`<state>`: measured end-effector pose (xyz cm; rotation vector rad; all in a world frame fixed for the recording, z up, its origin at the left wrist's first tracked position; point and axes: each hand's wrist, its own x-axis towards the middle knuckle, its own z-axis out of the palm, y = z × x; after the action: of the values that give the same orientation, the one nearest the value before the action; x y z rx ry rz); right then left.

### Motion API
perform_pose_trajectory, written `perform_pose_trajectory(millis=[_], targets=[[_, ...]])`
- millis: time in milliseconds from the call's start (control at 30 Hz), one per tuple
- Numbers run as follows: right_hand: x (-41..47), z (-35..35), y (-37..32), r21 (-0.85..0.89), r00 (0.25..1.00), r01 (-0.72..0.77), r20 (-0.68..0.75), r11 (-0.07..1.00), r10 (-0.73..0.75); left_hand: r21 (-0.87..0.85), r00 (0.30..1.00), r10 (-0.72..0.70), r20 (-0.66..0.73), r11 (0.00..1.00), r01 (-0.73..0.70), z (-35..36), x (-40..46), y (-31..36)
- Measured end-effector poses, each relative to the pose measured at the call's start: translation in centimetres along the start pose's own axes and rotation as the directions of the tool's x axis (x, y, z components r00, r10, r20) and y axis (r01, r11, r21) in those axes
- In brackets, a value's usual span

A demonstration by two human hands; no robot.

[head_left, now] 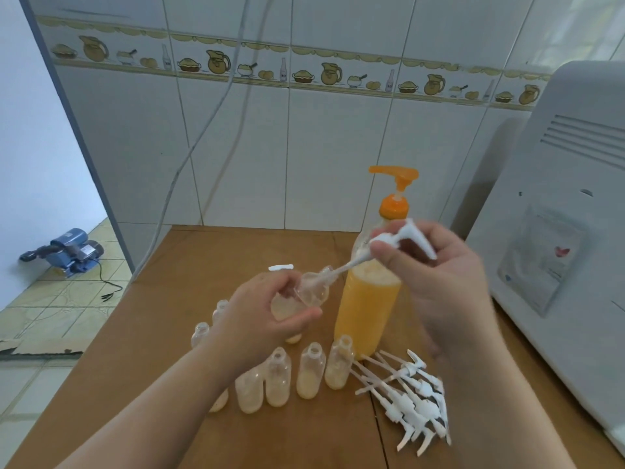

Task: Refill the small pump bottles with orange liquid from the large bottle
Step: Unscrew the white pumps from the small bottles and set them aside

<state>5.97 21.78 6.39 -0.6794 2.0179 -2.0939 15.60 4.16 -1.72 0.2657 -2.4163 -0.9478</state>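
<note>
Now pump-removal step: left hand (267,308) grips small clear plastic bottle (304,296) above wooden counter (189,265); right hand (436,265) pinches white pump head (402,240), tube tip at bottle neck. Large orange-liquid bottle (368,299) stands just behind. Next, likely: lay pump on white pump pile (412,397), set bottle among open ones.

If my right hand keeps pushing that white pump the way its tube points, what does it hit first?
Probably the small bottle held in the left hand: the tube of the white pump in the right hand already points into its neck.
</note>
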Motion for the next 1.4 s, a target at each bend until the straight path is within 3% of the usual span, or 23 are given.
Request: perform_pose_trajectory(millis=[167, 333, 467, 567, 667, 800, 900, 967, 1033, 1200, 1400], targets=[[-0.5, -3.6, 0.0, -0.151, 0.974, 0.092, -0.194, 0.984, -0.12, 0.001, 0.983, -0.179, -0.035, 0.984, 0.179, 1.3, 1.2, -1.6], [-2.1, -8.6, 3.4, -0.179, 0.946, -0.028, -0.322, 0.984, -0.031, 0.088, 0.945, -0.311, 0.1, 0.949, 0.303, 3.6, 2.5, -2.2], [-3.8, -10.7, 9.5, -0.308, 0.948, -0.182, -0.308, 0.934, 0.083, 0.279, 0.875, -0.408, 0.259, 0.899, 0.337, 6.0, 3.1, -2.3], [-5.1, -10.5, 14.3, -0.393, 0.943, -0.254, -0.304, 0.884, 0.136, 0.361, 0.837, -0.459, 0.297, 0.866, 0.347, 7.2, 3.4, -2.7], [-5.9, -9.5, 18.5, -0.465, 0.954, -0.17, -0.298, 0.869, 0.027, 0.438, 0.846, -0.44, 0.301, 0.852, 0.287, 7.6, 3.6, -2.7], [-6.3, -8.3, 22.5, -0.61, 0.976, -0.028, -0.189, 0.792, -0.112, 0.351, 0.86, -0.424, 0.285, 0.881, 0.318, 6.9, 3.3, -3.0], [-6.2, -8.4, 24.0, -0.683, 0.985, 0.04, -0.097, 0.729, -0.146, 0.24, 0.879, -0.457, 0.134, 0.876, 0.419, 4.8, 2.5, -3.0], [-6.2, -8.7, 24.4, -0.732, 0.972, 0.124, -0.046, 0.67, -0.23, 0.164, 0.858, -0.509, -0.065, 0.843, 0.513, 2.9, 2.0, -3.3], [-6.2, -9.0, 24.4, -0.719, 0.965, 0.139, -0.054, 0.681, -0.255, 0.179, 0.829, -0.54, -0.145, 0.81, 0.558, 1.5, 2.1, -4.3], [-6.1, -8.9, 25.1, -0.747, 0.978, 0.144, 0.006, 0.649, -0.21, 0.47, 0.752, -0.648, 0.124, 0.706, 0.53, 1.5, 4.7, -6.3], [-6.2, -7.5, 24.0, -0.736, 0.974, 0.134, -0.024, 0.664, -0.223, 0.532, 0.684, -0.711, 0.165, 0.648, 0.545, 3.6, 6.6, -7.7]])
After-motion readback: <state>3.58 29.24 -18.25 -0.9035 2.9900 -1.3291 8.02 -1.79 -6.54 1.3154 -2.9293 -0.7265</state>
